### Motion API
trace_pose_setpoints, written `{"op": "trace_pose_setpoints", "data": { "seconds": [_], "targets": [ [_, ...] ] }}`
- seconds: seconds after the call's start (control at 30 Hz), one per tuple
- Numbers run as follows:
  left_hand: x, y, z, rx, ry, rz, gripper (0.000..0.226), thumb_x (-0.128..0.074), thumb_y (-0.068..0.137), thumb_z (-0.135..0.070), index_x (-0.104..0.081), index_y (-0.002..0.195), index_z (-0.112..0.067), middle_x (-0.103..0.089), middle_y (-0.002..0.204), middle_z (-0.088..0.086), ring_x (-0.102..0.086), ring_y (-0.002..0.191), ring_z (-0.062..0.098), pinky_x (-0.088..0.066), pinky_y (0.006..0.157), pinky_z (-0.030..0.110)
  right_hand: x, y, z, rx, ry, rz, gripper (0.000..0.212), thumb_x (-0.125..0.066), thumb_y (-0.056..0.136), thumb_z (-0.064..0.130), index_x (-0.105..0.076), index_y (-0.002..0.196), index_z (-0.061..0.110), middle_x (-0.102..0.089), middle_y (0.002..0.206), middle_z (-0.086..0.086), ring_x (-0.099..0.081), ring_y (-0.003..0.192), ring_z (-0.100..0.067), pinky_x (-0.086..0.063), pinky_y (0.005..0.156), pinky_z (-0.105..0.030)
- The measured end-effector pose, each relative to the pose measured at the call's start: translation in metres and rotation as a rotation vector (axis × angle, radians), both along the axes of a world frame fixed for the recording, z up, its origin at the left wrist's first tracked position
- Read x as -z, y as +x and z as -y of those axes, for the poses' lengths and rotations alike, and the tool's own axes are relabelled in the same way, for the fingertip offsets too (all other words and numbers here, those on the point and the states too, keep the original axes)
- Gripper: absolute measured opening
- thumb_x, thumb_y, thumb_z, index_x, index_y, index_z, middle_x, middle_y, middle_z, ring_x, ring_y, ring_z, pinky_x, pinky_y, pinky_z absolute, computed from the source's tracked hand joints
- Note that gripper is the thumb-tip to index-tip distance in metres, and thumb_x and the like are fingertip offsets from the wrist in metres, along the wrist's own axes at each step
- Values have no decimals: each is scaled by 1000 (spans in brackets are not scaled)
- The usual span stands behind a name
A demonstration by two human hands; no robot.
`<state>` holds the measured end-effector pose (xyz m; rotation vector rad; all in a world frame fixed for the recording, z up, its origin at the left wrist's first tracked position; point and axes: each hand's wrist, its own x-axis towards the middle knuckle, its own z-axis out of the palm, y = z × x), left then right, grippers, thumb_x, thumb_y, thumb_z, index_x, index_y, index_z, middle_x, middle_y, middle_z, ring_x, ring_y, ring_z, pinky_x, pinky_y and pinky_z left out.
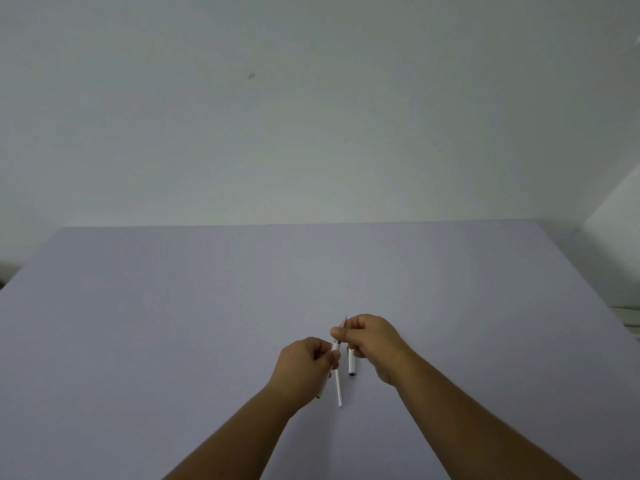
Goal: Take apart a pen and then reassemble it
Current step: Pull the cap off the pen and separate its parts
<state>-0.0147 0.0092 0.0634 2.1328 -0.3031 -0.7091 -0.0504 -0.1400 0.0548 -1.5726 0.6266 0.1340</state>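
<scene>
Just below the middle of the frame, the pen is held apart over the bench (173, 323). The barrel (322, 388) is gripped in the left hand (306, 363); the refill (337, 375) is pinched near its tip by the right hand (372, 341), its tail reaching toward the bench. A cap (352, 365) lies under the right hand. Whether the refill is being drawn out or slid back cannot be told. Next, refill and barrel mouth must be lined up closely.

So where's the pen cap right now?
In the head view, the pen cap lies on the purple table, just below the right hand and right of the thin white refill.
</scene>
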Motion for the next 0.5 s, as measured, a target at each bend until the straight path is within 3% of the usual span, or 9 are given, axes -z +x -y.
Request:
{"op": "trace_pose_setpoints", "data": {
  "seconds": [0.03,0.13,0.23,0.33,0.4,0.5],
  "targets": [
    [0,0,0,1,6,5,20,-59,90,-32,-66,72,-27,-73,77,-5,-64,66,5,-47,52,14,-1,0,-1,0,17,13,3,-71,81,21,-68,81,20,-69,84,2,-61,80,-14,-48,70,-25],
    [0,0,-1,-13,9,9,20,-59,89,-31,-67,72,-25,-73,77,-5,-64,65,5,-46,51,14,-3,0,1,-32,89,31,12,-65,85,19,-70,95,23,-72,99,2,-62,89,-12,-48,75,-24],
    [-1,0,-1,-5,-6,7,19,-59,89,-32,-65,72,-27,-72,75,-8,-64,64,3,-47,52,14,-4,0,-1,-3,34,-8,20,-71,80,34,-68,94,19,-68,89,5,-59,84,-13,-47,72,-24],
    [-2,0,0,11,1,15,21,-59,90,-32,-66,71,-27,-71,73,-8,-63,64,3,-46,53,14,-2,0,0,18,30,16,5,-69,82,19,-69,87,19,-69,85,3,-60,82,-14,-49,71,-25],
    [-2,0,0,2,6,15,21,-58,90,-31,-67,71,-25,-70,72,-7,-63,64,4,-46,53,15,-4,1,2,-11,84,34,14,-62,86,13,-69,92,23,-72,93,2,-62,86,-12,-50,74,-24],
    [-1,1,-1,-7,-7,5,19,-59,89,-30,-67,73,-25,-73,78,-3,-64,66,6,-49,54,16,-6,0,1,7,52,0,14,-68,83,29,-68,96,22,-69,94,4,-61,86,-12,-49,72,-23]
  ]
}}
